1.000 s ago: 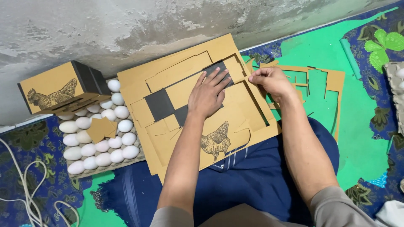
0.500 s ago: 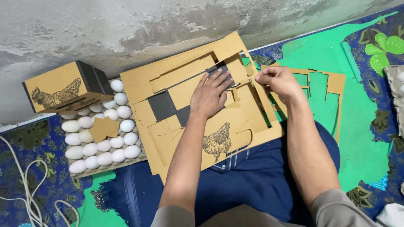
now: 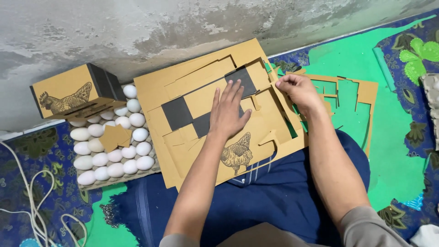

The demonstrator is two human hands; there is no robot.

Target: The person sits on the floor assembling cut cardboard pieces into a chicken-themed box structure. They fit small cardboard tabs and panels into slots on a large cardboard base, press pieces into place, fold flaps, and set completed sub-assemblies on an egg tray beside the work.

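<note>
In the head view, a flat die-cut cardboard sheet lies across the person's lap, on dark blue cloth, its far edge near the grey wall. The sheet is brown with black panels and a printed hen near its lower edge.

The left hand lies flat on the middle of the sheet, palm down, fingers straight and slightly spread, gripping nothing. The right hand sits at the sheet's right edge with fingers curled together, pinching a cut strip of the cardboard there.

Left of the sheet, touching its edge, stands a tray of white eggs with a small cardboard scrap lying on top of the eggs. A folded cardboard box, brown with a hen print and black end, rests on the far end of the tray against the wall.

Right of the sheet, beyond the right hand, more cut cardboard pieces lie on a green and blue patterned mat. White cords loop on the mat, well left of the sheet.
</note>
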